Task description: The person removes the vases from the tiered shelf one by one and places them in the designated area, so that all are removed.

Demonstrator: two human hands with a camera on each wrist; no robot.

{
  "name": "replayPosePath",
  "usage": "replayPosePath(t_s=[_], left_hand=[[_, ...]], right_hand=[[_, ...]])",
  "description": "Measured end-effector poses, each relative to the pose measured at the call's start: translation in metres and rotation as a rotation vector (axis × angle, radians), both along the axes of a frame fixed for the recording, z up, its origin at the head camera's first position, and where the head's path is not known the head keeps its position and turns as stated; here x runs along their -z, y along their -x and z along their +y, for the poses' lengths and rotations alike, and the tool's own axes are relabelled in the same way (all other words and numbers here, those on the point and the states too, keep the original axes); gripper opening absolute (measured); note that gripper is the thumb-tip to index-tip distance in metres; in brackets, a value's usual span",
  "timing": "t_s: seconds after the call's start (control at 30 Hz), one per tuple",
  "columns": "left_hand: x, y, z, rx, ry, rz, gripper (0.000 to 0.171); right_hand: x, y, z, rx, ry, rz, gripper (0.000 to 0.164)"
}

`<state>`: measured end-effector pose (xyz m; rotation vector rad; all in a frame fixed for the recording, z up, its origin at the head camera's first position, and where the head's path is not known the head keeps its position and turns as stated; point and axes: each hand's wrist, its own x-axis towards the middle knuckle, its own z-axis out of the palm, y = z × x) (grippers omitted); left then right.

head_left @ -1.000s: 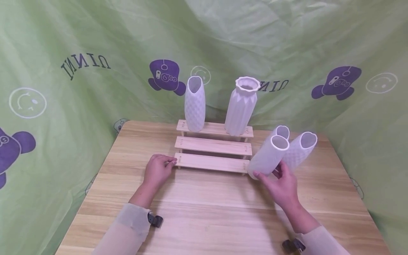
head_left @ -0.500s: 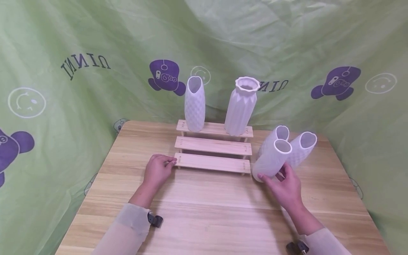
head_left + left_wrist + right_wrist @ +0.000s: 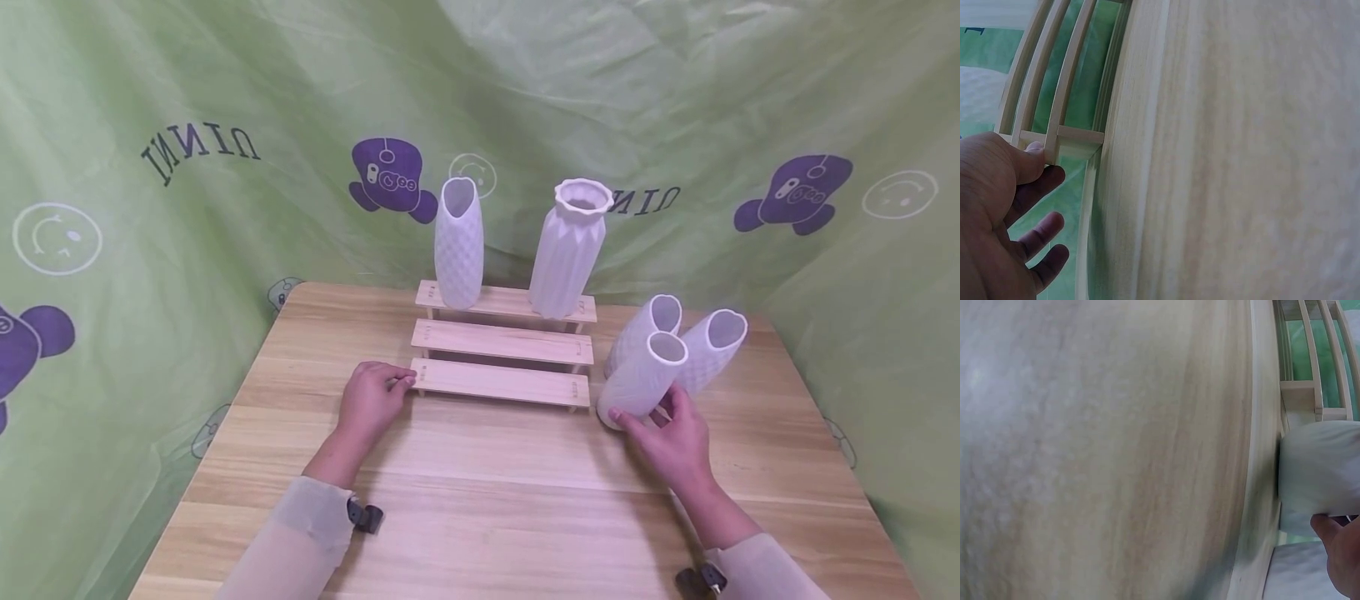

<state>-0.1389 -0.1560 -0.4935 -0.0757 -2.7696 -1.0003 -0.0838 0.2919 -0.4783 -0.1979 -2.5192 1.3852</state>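
Note:
A three-step wooden display stand (image 3: 501,382) stands on the table. My left hand (image 3: 373,398) pinches the left end of its lowest step; the left wrist view shows thumb and forefinger at the corner of the stand (image 3: 1079,139), the other fingers apart. On the right, my right hand (image 3: 675,437) grips a white vase (image 3: 637,383) low on its side, just beyond the stand's right end. In the right wrist view, the thumb lies against this vase (image 3: 1316,472); most of the fingers are hidden. Right behind it are two more white vases, one heart-mouthed (image 3: 663,315), one diamond-patterned (image 3: 708,350).
On the top step stand a diamond-patterned vase (image 3: 459,250) at left and a pleated vase (image 3: 567,258) with a wavy rim at right. A green printed curtain (image 3: 300,75) hangs close behind and beside the wooden table (image 3: 480,517).
My right hand and its vase have shifted right and slightly towards me, leaving a small gap from the stand's end. My left hand has stayed in place.

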Motion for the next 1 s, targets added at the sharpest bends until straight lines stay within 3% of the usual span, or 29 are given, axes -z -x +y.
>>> replayPosePath(t_s=[0.47,0.73,1.0], left_hand=[[-0.0004,0.0002,0.0004,-0.002,0.003,0.0,0.012],[0.0012,0.0001,0.0002,-0.003,-0.002,0.001,0.012],[0.0019,0.0006,-0.0002,-0.004,0.004,0.002,0.012]], right_hand=[[0.005,0.0003,0.0015,0.002,0.015,-0.014,0.089],[0.0052,-0.0027,0.0028,0.02,-0.094,-0.016,0.089],[-0.0006,-0.0082,0.0001,0.099,-0.088,0.014,0.09]])
